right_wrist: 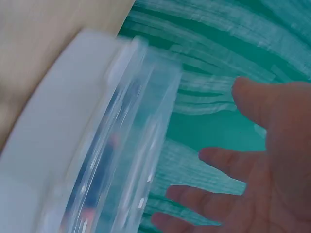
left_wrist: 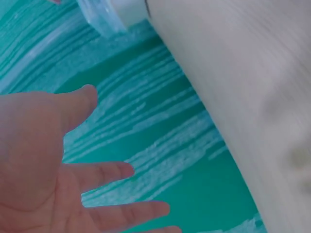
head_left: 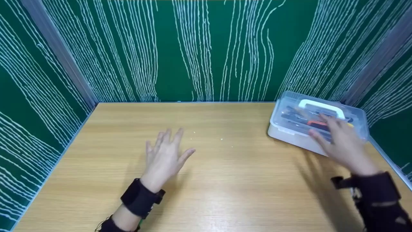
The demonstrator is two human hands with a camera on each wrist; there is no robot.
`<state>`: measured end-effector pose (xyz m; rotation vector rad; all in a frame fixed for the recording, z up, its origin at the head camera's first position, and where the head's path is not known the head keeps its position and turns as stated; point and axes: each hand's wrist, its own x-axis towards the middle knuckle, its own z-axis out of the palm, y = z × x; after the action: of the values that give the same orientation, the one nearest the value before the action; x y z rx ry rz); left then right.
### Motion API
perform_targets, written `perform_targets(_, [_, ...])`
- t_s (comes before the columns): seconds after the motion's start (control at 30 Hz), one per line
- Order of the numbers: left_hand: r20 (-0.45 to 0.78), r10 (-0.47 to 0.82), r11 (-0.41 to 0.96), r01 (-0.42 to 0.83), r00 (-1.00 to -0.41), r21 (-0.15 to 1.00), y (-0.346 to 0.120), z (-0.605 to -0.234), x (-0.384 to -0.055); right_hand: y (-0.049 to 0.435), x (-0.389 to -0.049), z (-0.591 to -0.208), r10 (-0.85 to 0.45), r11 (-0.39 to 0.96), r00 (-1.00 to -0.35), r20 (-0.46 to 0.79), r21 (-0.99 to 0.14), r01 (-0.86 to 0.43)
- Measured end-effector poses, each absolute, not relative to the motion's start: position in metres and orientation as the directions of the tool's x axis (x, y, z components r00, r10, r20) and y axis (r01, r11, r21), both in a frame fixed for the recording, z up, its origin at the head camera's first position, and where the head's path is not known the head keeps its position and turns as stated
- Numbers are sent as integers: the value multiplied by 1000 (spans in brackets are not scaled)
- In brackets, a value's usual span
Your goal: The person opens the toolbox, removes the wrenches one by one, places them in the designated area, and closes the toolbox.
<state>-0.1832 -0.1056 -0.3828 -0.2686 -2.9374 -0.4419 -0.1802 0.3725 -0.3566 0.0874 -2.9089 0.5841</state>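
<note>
The right hand point(head_left: 346, 145), fingers spread and gripping nothing, hovers over a clear-lidded box point(head_left: 289, 137) with a white base and pale handle point(head_left: 322, 107). Beneath the lid, orange-and-dark contents point(head_left: 317, 124) look blurred, partly hidden by that hand. Leftward, open tabletop point(head_left: 225, 187) reaches the left hand point(head_left: 163, 159), also spread; its back edge point(head_left: 193, 103) runs beyond both.

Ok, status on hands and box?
Left hand open over the table. Right hand open at the lidded box, gripping nothing. No obstruction visible between them.
</note>
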Motion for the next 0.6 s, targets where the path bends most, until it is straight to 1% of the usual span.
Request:
perform_targets(0.1, [220, 195, 921, 255, -956, 294, -92, -381, -186, 401, -194, -351, 23, 925, -988, 151, -378, -36])
perform_targets(0.3, [319, 292, 847, 399, -902, 351, -62, -378, -194, 453, -219, -342, 145, 890, -989, 29, -441, 118])
perform_targets(0.43, [310, 339, 802, 445, -888, 399, -41, -378, -198, 480, -228, -343, 203, 861, -978, -41, -469, 199])
perform_targets(0.6, [260, 371, 775, 452, -891, 442, -17, -378, -206, 503, -239, -346, 278, 822, -953, -117, -484, 300])
